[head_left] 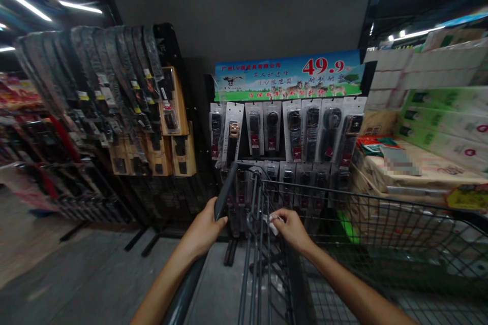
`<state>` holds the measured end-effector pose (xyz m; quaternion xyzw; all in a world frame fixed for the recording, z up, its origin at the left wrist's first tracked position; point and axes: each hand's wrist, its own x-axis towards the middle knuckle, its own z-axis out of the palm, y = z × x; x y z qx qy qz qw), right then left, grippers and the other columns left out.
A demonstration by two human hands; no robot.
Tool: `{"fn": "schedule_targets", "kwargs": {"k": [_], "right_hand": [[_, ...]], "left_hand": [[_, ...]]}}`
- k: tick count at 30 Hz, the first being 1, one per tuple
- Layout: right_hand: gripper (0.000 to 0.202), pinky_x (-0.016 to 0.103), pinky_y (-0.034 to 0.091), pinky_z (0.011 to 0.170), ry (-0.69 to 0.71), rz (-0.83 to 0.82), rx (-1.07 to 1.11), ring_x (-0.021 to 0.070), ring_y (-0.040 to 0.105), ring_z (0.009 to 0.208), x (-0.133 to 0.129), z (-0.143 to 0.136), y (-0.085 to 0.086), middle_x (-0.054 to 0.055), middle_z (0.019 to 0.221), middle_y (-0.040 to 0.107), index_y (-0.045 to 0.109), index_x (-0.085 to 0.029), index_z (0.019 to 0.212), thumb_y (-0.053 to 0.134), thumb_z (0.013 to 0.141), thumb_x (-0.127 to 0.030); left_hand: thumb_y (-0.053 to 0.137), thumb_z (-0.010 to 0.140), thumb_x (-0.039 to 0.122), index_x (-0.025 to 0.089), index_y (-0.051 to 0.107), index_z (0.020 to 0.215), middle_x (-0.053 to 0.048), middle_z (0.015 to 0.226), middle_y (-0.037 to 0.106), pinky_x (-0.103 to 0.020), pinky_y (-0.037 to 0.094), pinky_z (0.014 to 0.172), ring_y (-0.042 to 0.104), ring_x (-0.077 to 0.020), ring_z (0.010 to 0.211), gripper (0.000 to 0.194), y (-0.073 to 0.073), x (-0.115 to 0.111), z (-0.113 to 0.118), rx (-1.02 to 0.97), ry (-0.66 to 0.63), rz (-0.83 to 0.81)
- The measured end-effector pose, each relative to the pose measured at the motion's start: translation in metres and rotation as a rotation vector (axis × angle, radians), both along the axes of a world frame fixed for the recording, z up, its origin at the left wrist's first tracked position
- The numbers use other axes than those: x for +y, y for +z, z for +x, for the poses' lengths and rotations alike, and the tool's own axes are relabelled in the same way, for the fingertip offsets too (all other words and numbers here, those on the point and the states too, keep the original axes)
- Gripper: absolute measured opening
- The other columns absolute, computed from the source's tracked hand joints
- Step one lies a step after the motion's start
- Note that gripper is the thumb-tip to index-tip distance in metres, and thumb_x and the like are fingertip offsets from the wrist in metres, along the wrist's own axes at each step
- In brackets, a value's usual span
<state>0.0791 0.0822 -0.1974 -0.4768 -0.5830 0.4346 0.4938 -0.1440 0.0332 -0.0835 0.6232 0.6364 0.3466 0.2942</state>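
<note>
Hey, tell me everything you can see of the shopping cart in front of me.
The shopping cart has a basket of dark wire mesh, apparently metal, and a smooth dark bar handle with the left hand around it. It stands by a display of packaged belts, its basket stretching to the right. The right hand, pinching a white scrap, is at the wires; contact is unclear. The wheels can't be made out.

Banner (288, 75) — red "49.9", "LV" — bottom line seemingly Chinese, blurred.
</note>
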Motion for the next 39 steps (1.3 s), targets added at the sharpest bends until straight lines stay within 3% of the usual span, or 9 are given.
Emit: {"fn": "schedule_targets", "kwargs": {"k": [13, 30, 37, 39], "right_hand": [[0.018, 0.027, 0.044, 0.065, -0.05, 0.129, -0.199, 0.0179, 0.06, 0.068, -0.007, 0.008, -0.03, 0.005, 0.069, 0.066, 0.066, -0.016, 0.066, 0.049, 0.068, -0.021], [0.012, 0.026, 0.044, 0.066, -0.113, 0.001, -0.33, 0.0189, 0.061, 0.07, -0.015, 0.029, -0.084, 0.005, 0.07, 0.066, 0.062, -0.017, 0.063, 0.05, 0.065, -0.016], [0.021, 0.025, 0.038, 0.064, -0.131, -0.029, -0.742, 0.0198, 0.061, 0.071, -0.017, 0.047, -0.088, 0.009, 0.073, 0.067, 0.063, -0.017, 0.063, 0.051, 0.06, 0.0], [0.021, 0.025, 0.039, 0.064, -0.184, -0.066, -0.735, 0.0196, 0.061, 0.071, -0.015, 0.057, -0.085, 0.009, 0.073, 0.067, 0.064, -0.017, 0.064, 0.051, 0.061, -0.001]], "left_hand": [[0.053, 0.071, 0.026, 0.014, 0.048, 0.117, -0.006, 0.083, 0.061, -0.032, 0.048, 0.078, 0.059, -0.0227, 0.09, 0.048, 0.0, -0.001, -0.001, 0.008, 0.012, 0.001], [0.055, 0.069, 0.03, 0.013, 0.047, 0.118, -0.004, 0.079, 0.06, -0.031, 0.049, 0.074, 0.059, -0.0212, 0.08, 0.051, 0.001, -0.001, 0.0, 0.004, 0.021, -0.028], [0.054, 0.069, 0.032, 0.014, 0.047, 0.119, -0.003, 0.075, 0.059, -0.03, 0.049, 0.071, 0.059, -0.0209, 0.075, 0.053, 0.003, -0.002, 0.001, -0.013, 0.026, -0.028], [0.054, 0.068, 0.032, 0.014, 0.048, 0.117, -0.003, 0.076, 0.059, -0.03, 0.049, 0.071, 0.059, -0.0207, 0.075, 0.052, 0.004, -0.001, 0.001, -0.011, 0.019, -0.038]]}}
